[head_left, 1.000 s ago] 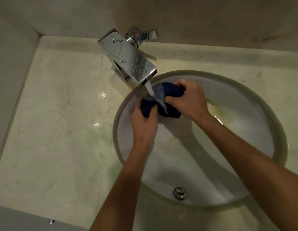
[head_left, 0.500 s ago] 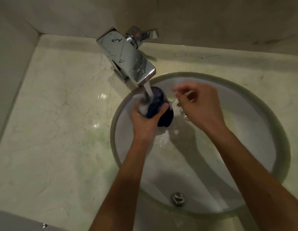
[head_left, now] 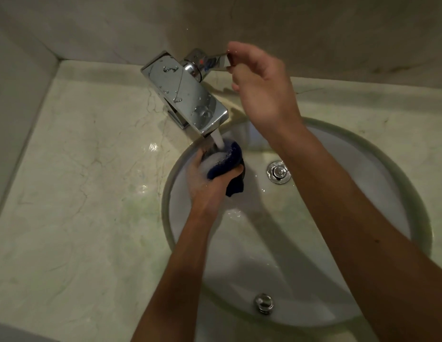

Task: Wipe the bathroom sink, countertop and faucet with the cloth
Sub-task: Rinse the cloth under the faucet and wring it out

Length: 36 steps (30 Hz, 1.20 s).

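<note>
While water runs from faucet (head_left: 188,95) spout, left hand (head_left: 210,183) grips wadded dark blue cloth (head_left: 226,161) under stream, inside sink (head_left: 363,280) bowl near back-left rim; right hand (head_left: 262,90) pinches faucet lever (head_left: 216,61) tip by back wall; countertop (head_left: 79,181) left of bowl open, hemmed by side wall; cloth soaked, foamy on top, one corner hanging below fist; drain (head_left: 279,172) just right of cloth

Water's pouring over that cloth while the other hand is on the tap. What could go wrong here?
Water from the faucet strikes the bunched dark cloth gripped by the left hand, so it may splash onto the countertop. The right hand pinches the wet handle; its fingers could slip.
</note>
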Each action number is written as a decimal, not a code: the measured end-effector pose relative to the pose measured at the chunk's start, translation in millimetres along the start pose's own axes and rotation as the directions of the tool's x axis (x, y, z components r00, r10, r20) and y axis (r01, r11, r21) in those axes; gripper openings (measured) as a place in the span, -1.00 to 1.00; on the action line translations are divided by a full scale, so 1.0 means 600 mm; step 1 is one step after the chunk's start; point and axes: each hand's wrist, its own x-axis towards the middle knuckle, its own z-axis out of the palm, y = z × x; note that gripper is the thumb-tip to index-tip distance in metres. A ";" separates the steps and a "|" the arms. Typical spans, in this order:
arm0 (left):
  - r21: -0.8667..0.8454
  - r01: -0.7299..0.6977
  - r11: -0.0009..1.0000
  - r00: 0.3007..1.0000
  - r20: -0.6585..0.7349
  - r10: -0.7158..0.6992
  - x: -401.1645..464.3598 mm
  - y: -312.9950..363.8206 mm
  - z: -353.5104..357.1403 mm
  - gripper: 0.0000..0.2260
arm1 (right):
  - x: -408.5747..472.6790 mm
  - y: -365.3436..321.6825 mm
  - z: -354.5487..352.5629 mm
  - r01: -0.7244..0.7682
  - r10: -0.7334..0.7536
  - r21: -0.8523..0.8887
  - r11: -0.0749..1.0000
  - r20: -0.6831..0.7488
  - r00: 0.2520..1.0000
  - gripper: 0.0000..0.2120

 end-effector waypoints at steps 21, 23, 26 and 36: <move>-0.250 0.282 0.926 0.835 0.539 -0.108 -0.048 0.055 0.063 -0.35 | -0.142 0.208 -0.132 -0.740 0.267 0.288 0.608 0.804 0.531 -0.12; -0.310 0.406 0.859 0.784 0.602 -0.153 -0.051 0.051 0.065 -0.28 | -0.159 0.220 -0.140 -0.810 0.213 0.216 0.546 0.899 0.383 -0.15; -0.458 0.492 0.740 0.759 0.642 -0.108 -0.049 0.033 0.066 -0.63 | -0.178 0.224 -0.154 -0.840 0.230 0.146 0.522 0.924 0.304 -0.37; -0.168 0.421 0.891 0.902 0.177 -0.393 -0.035 -0.021 0.137 -0.92 | -0.194 0.217 -0.124 -0.380 0.539 -0.523 0.762 0.189 0.821 -0.75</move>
